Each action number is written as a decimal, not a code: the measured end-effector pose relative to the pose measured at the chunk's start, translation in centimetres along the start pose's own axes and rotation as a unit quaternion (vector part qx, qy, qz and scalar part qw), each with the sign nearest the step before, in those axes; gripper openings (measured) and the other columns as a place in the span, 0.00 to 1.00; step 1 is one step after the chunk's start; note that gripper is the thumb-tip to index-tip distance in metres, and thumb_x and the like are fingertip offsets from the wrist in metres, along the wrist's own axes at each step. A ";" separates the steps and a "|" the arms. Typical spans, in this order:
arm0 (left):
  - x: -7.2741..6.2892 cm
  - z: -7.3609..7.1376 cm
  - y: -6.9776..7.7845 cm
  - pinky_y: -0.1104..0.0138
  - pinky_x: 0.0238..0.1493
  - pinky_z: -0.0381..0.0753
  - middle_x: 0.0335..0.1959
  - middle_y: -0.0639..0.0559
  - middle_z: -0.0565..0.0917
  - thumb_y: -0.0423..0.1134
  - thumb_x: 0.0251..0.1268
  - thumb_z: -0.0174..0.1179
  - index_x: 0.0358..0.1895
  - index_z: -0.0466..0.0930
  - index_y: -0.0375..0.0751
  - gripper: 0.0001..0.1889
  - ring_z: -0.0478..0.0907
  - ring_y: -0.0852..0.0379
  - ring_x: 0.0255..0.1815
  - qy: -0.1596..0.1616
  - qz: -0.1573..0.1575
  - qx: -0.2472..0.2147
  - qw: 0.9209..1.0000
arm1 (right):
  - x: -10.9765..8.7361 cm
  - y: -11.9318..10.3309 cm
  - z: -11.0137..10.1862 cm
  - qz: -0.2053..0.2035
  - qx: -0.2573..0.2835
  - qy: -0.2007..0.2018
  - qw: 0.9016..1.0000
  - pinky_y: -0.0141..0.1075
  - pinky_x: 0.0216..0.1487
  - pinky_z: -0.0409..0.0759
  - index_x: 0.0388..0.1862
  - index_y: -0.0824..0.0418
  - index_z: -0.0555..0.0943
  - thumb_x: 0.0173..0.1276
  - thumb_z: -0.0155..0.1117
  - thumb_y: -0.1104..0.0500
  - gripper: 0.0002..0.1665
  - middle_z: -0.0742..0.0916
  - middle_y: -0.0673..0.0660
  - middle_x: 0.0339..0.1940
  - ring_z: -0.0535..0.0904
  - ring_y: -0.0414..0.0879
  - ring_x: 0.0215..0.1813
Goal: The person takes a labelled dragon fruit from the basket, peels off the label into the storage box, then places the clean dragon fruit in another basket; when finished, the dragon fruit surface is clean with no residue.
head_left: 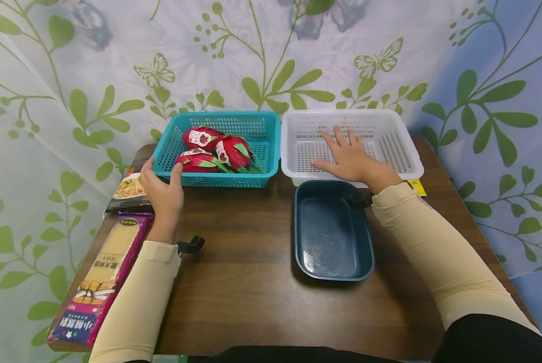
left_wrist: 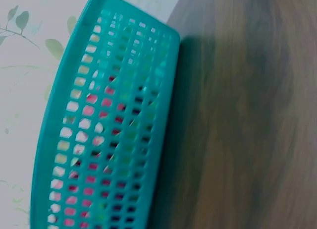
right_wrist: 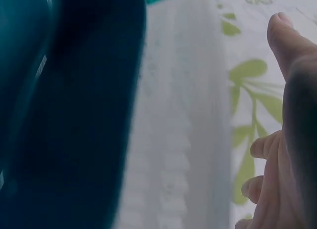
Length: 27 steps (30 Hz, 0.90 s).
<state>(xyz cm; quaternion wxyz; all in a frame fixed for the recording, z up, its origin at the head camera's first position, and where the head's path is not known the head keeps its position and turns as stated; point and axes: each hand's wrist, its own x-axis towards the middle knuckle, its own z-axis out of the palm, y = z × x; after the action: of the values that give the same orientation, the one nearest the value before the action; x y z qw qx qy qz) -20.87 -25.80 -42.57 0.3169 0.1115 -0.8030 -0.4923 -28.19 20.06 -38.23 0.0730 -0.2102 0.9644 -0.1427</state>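
My left hand (head_left: 164, 196) is at the front left corner of the teal basket (head_left: 227, 180), thumb and fingers spread apart and overlapping its rim. Several red dragon fruits (head_left: 238, 152) with white labels lie inside that basket. In the left wrist view the hand is hidden, and the perforated basket wall (left_wrist: 114, 120) fills the left half. Over the white basket (head_left: 298, 174) my right hand (head_left: 349, 160) stretches out, palm down, fingers spread, holding nothing. Below its wrist stands a dark blue tub (head_left: 327, 237) with nothing in it.
At the left edge of the wooden table (head_left: 234, 302) lie a long purple pack of noodles (head_left: 103, 277) and a dark food packet (head_left: 132, 189). A small yellow packet (head_left: 417, 187) peeks out under the white basket's right front corner. A leaf-patterned cloth (head_left: 271, 65) hangs close behind the baskets.
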 end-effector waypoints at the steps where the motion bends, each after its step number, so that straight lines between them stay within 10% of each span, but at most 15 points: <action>1: -0.2 0.4 -0.1 0.64 0.76 0.56 0.76 0.42 0.61 0.52 0.75 0.63 0.78 0.58 0.35 0.39 0.56 0.51 0.76 0.019 -0.006 -0.007 1.000 | 0.3 -0.4 0.4 -0.005 -0.001 -0.001 1.000 0.69 0.75 0.28 0.88 0.60 0.40 0.75 0.44 0.20 0.63 0.39 0.69 0.86 0.24 0.72 0.82; 8: -1.1 3.5 0.2 0.71 0.71 0.62 0.76 0.42 0.51 0.50 0.67 0.73 0.80 0.50 0.37 0.50 0.55 0.49 0.76 0.127 -0.132 -0.113 0.977 | 2.6 -3.7 2.4 -0.048 -0.007 -0.008 0.999 0.65 0.77 0.27 0.88 0.61 0.43 0.76 0.47 0.22 0.62 0.42 0.69 0.87 0.28 0.72 0.83; 15: -2.8 5.1 0.3 0.64 0.58 0.77 0.62 0.45 0.65 0.44 0.65 0.76 0.71 0.53 0.42 0.42 0.71 0.52 0.55 0.121 -0.325 -0.310 0.885 | 4.5 -7.9 3.6 -0.092 -0.025 -0.013 0.995 0.61 0.79 0.27 0.89 0.57 0.41 0.75 0.47 0.21 0.62 0.42 0.66 0.87 0.30 0.69 0.84; 23: -3.5 6.4 -0.3 0.56 0.60 0.82 0.69 0.29 0.71 0.36 0.78 0.64 0.69 0.61 0.38 0.26 0.81 0.45 0.51 0.008 -0.293 -0.519 0.803 | 7.5 -11.8 3.9 -0.138 -0.059 -0.012 0.989 0.62 0.80 0.36 0.88 0.60 0.45 0.75 0.49 0.22 0.62 0.46 0.67 0.87 0.38 0.70 0.84; 27: -3.5 6.6 -0.4 0.55 0.57 0.84 0.65 0.27 0.70 0.34 0.79 0.63 0.63 0.63 0.35 0.21 0.80 0.45 0.46 0.007 -0.276 -0.545 0.792 | 9.1 -13.8 4.2 -0.156 -0.040 0.002 0.987 0.56 0.81 0.44 0.87 0.65 0.48 0.78 0.56 0.29 0.58 0.55 0.69 0.85 0.46 0.65 0.84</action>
<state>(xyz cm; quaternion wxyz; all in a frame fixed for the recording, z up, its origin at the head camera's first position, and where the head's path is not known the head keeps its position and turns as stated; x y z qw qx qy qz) -22.32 -19.53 -46.40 0.1809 0.1408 -0.3344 -0.9141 -30.21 3.19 -38.76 0.0398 -0.3607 0.9248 -0.1141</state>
